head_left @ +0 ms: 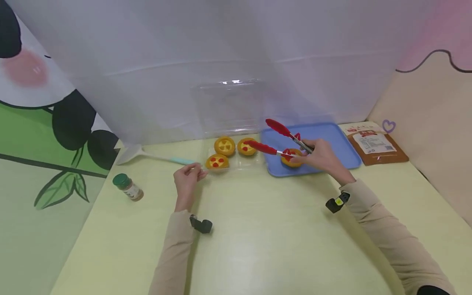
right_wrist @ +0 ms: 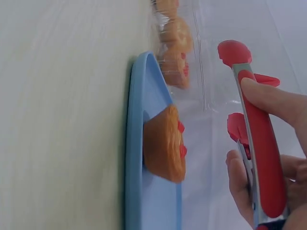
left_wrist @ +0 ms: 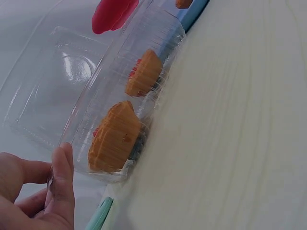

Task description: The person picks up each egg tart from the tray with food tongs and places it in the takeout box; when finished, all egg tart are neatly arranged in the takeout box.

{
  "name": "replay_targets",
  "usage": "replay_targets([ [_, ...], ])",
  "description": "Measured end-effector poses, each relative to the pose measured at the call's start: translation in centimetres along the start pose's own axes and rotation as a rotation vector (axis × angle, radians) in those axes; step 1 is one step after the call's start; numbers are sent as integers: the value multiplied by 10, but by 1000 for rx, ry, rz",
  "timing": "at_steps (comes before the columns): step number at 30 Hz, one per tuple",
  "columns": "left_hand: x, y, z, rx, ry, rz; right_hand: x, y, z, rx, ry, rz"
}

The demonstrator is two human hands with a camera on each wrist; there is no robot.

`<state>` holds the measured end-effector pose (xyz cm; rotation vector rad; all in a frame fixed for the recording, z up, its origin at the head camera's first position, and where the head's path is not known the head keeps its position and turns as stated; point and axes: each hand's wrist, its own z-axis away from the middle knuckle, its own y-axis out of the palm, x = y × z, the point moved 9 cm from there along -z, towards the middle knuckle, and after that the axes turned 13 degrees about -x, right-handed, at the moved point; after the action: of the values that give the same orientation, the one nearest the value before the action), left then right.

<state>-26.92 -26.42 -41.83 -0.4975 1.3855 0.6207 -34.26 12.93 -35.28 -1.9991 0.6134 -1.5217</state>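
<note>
My left hand pinches the near left corner of a clear plastic box, whose lid stands raised behind it. Three egg tarts lie in the box, the nearest being a tart with red topping. My right hand holds a pair of tongs with red tips. The tongs are spread, with nothing between their tips, and reach from over the blue tray towards the box. Below them, a single egg tart sits on the tray, near its front left.
Left of the box lies a spatula with a pale green handle. A spice jar with a green cap is on its side at the left. A brown packet lies right of the tray. A white cloth hangs behind.
</note>
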Motion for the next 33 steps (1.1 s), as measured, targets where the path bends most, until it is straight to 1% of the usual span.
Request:
replay_targets([
  [3,2,-6,-3,-16,-8,2,-7,-7,5,-1,15,3],
  [6,4,-8,-4,-20,-10,-6,-16,-14,11,5,37,18],
  [9,4,-8,-4,-18,-17,-8,-26,-22,17,5,61,50],
  [13,4,-7,-3,-22,-27,-6,-38,-33,26,-15,88,76],
  [19,3,-6,-2,-30,-35,-16,-51,-45,36,-52,81,107],
  [22,2,-5,-2,-38,-36,-27,-56,-47,41,-49,80,125],
  [26,1,-4,-2,-47,-34,-45,-64,-45,50,5,106,128],
  [29,1,-2,-1,-44,-31,-48,-68,-42,56,35,131,130],
  [33,2,0,-1,-30,-25,-36,-70,-41,61,41,140,151],
])
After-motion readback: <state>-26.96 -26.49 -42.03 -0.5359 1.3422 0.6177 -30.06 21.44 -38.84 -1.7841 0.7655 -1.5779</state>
